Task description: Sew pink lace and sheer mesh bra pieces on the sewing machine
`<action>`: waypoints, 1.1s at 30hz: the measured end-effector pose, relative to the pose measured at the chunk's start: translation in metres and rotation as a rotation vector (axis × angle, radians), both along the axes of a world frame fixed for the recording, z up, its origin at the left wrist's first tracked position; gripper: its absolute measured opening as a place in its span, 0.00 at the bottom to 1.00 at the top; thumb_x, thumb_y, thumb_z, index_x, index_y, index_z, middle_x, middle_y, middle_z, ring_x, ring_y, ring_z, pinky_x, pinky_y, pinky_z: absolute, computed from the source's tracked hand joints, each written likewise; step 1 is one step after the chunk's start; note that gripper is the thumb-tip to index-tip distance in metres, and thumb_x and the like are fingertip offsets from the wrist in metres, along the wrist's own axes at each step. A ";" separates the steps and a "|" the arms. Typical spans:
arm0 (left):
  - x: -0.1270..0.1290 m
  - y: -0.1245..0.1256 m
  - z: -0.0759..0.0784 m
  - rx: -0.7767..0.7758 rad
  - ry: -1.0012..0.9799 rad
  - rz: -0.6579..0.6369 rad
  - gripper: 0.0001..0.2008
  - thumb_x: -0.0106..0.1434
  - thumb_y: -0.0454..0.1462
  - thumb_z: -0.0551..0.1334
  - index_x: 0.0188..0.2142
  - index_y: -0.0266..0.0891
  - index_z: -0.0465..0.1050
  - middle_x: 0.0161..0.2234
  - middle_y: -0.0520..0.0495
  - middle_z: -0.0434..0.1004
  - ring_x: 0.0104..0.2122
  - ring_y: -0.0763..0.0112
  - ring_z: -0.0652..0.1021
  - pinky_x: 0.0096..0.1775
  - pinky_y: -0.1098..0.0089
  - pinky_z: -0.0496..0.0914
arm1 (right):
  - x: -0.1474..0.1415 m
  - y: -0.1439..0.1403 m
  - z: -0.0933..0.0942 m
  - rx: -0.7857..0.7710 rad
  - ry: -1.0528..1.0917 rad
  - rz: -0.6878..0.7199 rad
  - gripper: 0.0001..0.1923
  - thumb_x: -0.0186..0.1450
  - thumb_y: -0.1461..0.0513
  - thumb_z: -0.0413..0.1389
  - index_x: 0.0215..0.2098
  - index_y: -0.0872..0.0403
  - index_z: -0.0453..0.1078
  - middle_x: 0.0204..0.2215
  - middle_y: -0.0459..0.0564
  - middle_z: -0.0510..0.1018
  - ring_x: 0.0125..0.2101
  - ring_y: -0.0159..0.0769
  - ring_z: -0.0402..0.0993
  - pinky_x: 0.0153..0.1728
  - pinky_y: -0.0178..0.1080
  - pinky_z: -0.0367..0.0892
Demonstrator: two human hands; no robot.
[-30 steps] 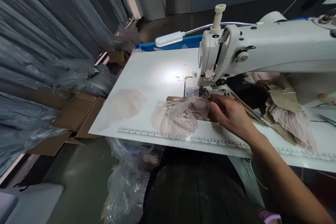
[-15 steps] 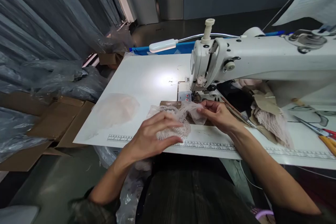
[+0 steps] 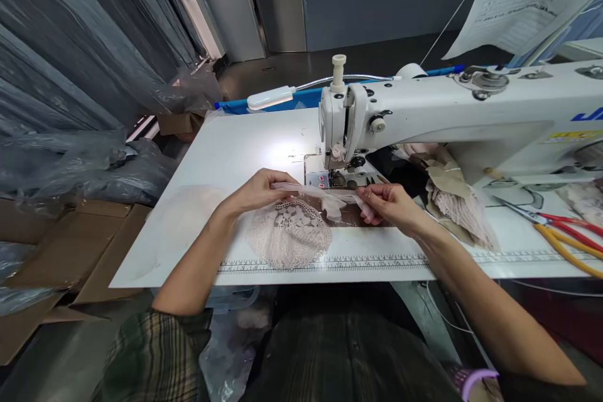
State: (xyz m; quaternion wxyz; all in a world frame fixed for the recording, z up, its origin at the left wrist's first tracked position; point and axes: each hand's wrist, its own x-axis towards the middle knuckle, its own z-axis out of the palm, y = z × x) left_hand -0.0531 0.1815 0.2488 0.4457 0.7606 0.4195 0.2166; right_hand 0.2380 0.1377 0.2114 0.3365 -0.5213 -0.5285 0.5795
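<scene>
While both hands (image 3: 257, 191) (image 3: 384, 202) pinch a strip (image 3: 325, 193) (pale), boxes (image 3: 70, 251) sit closed.

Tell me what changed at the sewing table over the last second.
The left hand came into view and took one end of the pale strip; the right hand pinches the other end, stretching it above the lace piece. The sewing machine and scissors stayed put.

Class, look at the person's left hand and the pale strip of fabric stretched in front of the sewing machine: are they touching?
Touching. The head view shows the left hand pinching one end of the pale strip, with its fingers closed over it.
</scene>
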 end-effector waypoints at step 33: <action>-0.002 -0.010 -0.010 0.265 -0.007 0.173 0.06 0.62 0.38 0.64 0.30 0.38 0.75 0.28 0.50 0.77 0.28 0.74 0.75 0.26 0.75 0.66 | -0.057 0.018 -0.010 -0.235 0.539 -0.263 0.18 0.52 0.52 0.69 0.30 0.55 0.69 0.20 0.42 0.69 0.18 0.25 0.60 0.18 0.31 0.59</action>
